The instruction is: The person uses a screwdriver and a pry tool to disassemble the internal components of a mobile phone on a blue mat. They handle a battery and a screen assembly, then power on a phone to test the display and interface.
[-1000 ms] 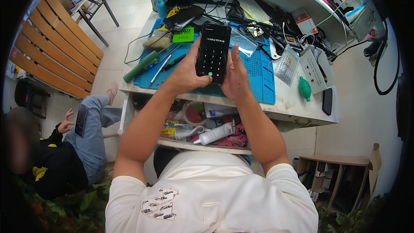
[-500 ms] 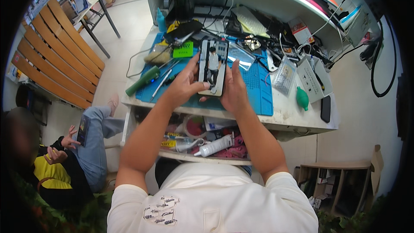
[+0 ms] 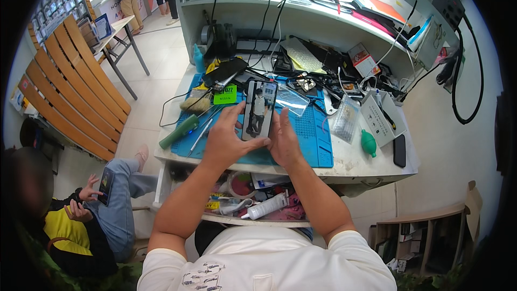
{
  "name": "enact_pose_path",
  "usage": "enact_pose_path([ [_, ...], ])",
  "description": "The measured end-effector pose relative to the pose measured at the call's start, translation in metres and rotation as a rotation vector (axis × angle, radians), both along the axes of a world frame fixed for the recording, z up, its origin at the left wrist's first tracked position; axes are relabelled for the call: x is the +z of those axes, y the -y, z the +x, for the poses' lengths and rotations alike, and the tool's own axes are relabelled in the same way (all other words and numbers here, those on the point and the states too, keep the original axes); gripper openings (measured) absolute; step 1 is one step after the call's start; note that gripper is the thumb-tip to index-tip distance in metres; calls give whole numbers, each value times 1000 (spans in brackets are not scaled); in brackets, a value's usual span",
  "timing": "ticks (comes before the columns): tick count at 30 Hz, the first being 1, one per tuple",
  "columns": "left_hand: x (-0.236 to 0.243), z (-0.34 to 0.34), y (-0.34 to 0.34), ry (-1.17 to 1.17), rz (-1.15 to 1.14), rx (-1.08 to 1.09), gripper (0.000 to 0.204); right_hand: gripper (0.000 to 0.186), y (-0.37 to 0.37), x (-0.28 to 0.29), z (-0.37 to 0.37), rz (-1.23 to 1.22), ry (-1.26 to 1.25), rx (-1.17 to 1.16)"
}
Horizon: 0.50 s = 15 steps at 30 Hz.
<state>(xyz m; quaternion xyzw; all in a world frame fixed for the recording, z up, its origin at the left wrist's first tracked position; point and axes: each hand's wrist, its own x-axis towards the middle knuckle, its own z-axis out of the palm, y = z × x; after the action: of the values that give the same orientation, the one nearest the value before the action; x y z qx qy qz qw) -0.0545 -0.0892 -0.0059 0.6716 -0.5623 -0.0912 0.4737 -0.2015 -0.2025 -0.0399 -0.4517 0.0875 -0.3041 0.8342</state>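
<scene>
Over a blue work mat (image 3: 318, 148) I hold a smartphone (image 3: 260, 109) upright, its lit screen showing a picture of a standing person. My left hand (image 3: 227, 136) grips its left side, with the thumb reaching across the lower edge. Against the right edge rests my right hand (image 3: 284, 139), fingers closed along the side and partly hidden. Left of the phone lie a bright green card-like item (image 3: 225, 95), a bristle brush (image 3: 196, 104), a green cylindrical tool (image 3: 179, 131) and a thin white pen-like tool (image 3: 200, 137). A clear rectangular plastic piece (image 3: 292, 101) lies to the right.
Below my forearms an open drawer (image 3: 226, 220) holds a white tube (image 3: 266, 206) and clutter. A green air blower (image 3: 369, 143) and a black phone (image 3: 399, 151) sit at the right. Cables and parts crowd the back under a shelf (image 3: 323, 13). At left, a seated person (image 3: 110, 205) holds a phone.
The view has tilted up, so the desk sits lower in the picture. My left thumb has moved from the screen's lower part to the bottom edge. The picture on the screen looks different.
</scene>
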Motion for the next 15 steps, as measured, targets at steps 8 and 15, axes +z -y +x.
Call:
enact_pose_path([
  [8,-8,4,2,19,-58,17,105,76,-9,-7,-1,-51,-94,-31],
  [15,3,17,1,-506,37,-239,107,89,5,7,-15,-260,-87,-10],
])
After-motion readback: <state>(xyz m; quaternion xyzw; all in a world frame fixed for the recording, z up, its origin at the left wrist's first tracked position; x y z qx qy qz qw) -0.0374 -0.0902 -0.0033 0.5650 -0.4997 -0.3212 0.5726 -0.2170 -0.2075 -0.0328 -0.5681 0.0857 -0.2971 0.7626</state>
